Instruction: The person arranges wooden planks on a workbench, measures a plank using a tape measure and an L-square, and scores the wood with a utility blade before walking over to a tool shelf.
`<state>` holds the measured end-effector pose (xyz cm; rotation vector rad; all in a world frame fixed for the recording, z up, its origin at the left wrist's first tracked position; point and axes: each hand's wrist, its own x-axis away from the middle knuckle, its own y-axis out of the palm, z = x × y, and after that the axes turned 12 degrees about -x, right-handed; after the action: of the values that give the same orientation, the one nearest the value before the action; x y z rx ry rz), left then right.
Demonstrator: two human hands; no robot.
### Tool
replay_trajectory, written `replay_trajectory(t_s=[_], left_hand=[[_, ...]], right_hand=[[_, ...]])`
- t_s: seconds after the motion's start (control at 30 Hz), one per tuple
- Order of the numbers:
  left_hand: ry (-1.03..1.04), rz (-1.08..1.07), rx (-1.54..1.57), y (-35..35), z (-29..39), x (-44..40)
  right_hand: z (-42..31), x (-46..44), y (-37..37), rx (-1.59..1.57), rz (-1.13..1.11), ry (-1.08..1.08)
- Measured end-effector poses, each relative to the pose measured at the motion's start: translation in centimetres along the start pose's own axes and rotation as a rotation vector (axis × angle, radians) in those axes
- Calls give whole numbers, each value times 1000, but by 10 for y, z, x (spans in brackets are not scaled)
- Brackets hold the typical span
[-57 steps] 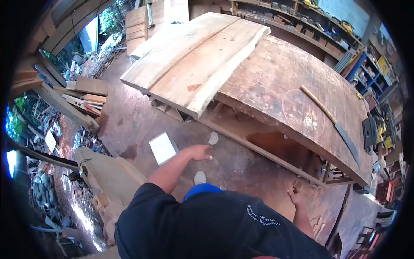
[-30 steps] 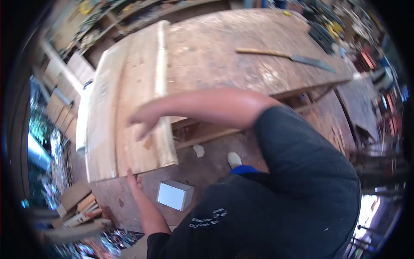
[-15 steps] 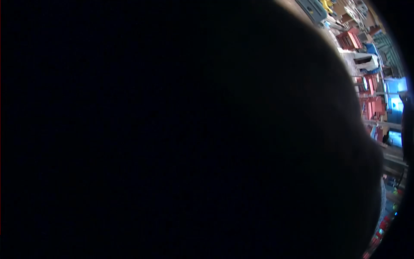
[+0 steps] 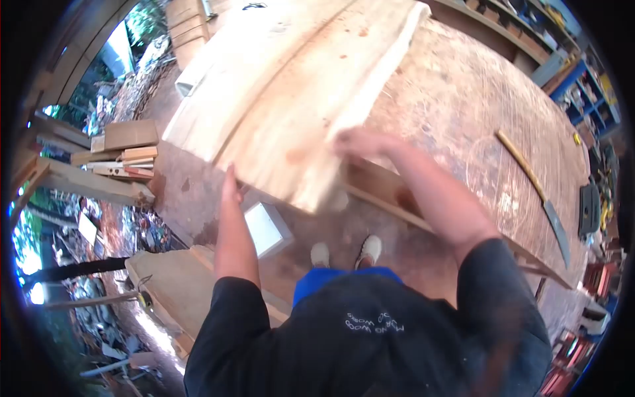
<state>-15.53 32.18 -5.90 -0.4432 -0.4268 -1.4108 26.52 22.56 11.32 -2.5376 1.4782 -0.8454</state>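
Both hands have come to the wooden slab [image 4: 291, 99], having been clear of it at first; it lies over the left end of the tabletop [image 4: 463, 86], its near end jutting past the tabletop's near edge. The left hand [image 4: 231, 190] is at the slab's near end, fingers up against the edge; the right hand [image 4: 364, 143] is at its right edge, near the jutting corner, fingers bent but smeared by motion; I cannot tell whether either hand's fingers grip. With contact on two sides, the slab seems better controlled than with free hands; whether it has shifted is unclear. The long blade [image 4: 557, 228] with a wooden handle [image 4: 520, 160] still lies toward the tabletop's right end; the white box [image 4: 264, 228] remains on the floor.
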Motion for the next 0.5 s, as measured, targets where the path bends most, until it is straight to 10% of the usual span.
replay_trajectory(t_s=[0.5], left_hand=[[54,-191,131,-21,26,-21]], right_hand=[[37,-12,217,-1293,499,111]])
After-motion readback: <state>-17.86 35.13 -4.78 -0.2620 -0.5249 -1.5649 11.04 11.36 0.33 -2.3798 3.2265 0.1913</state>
